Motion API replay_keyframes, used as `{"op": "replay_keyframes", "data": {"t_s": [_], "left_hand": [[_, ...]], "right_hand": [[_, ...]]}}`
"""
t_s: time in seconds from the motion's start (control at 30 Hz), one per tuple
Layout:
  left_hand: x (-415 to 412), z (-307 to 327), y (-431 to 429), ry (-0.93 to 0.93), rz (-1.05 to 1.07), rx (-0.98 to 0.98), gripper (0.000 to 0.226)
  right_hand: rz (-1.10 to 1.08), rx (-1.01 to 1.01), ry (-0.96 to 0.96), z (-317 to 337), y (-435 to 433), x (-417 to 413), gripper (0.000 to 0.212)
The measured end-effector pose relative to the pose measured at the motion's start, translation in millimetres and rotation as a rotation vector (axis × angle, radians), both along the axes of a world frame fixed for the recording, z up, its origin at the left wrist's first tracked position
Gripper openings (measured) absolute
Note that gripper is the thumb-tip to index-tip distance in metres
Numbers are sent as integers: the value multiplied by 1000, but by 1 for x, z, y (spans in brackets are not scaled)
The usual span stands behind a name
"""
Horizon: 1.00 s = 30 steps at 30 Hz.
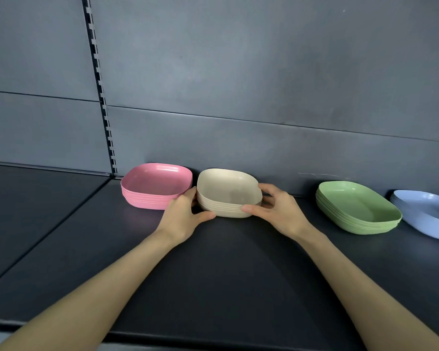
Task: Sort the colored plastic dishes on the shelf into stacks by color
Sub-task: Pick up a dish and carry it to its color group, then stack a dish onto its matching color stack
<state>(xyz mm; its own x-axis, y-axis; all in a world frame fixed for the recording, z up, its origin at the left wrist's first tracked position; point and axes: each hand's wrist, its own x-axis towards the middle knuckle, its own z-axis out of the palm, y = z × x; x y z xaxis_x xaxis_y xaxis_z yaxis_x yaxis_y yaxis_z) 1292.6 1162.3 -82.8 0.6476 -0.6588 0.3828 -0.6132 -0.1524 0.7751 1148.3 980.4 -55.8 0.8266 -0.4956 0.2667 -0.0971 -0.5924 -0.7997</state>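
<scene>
Where the grey back panel meets the dark shelf, four groups of square plastic dishes stand in a row along the back edge. A slotted upright rail runs down the panel at the left.

The green stack stands at the right, well apart from the middle. The pink stack stands at the left, close to the rail. The cream stack is just beside the pink one, on its right. The blue dishes lie just beside the green stack, cut by the right border.

Both hands hold the cream stack. The left hand grips its left side, the thumb at the front lower edge and the fingers in the gap to the pink stack. The right hand grips its right side, the thumb on the front rim and the fingers curled around the far corner. I cannot tell if the stack rests on the shelf or is slightly lifted.
</scene>
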Motion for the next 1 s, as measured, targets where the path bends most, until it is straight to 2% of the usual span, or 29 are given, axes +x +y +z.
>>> {"op": "replay_keyframes", "data": {"t_s": [0.4, 0.5, 0.57, 0.73, 0.83, 1.0], "left_hand": [[-6, 6, 5, 27, 26, 43, 45], [-11, 11, 8, 10, 34, 96, 40], [-13, 17, 12, -17, 43, 170, 36], [-30, 44, 29, -286, 157, 424, 35], [-42, 67, 30, -410, 157, 457, 41], [-65, 112, 9, -571, 105, 473, 56]], "right_hand": [[-24, -45, 66, 4, 5, -4, 67], [-33, -145, 151, 11, 9, -8, 81], [-31, -231, 203, 16, 12, -10, 80], [-27, -337, 279, 30, 17, -21, 68], [-52, -417, 298, 46, 14, -33, 57], [-169, -583, 337, 82, -5, -61, 64]]}}
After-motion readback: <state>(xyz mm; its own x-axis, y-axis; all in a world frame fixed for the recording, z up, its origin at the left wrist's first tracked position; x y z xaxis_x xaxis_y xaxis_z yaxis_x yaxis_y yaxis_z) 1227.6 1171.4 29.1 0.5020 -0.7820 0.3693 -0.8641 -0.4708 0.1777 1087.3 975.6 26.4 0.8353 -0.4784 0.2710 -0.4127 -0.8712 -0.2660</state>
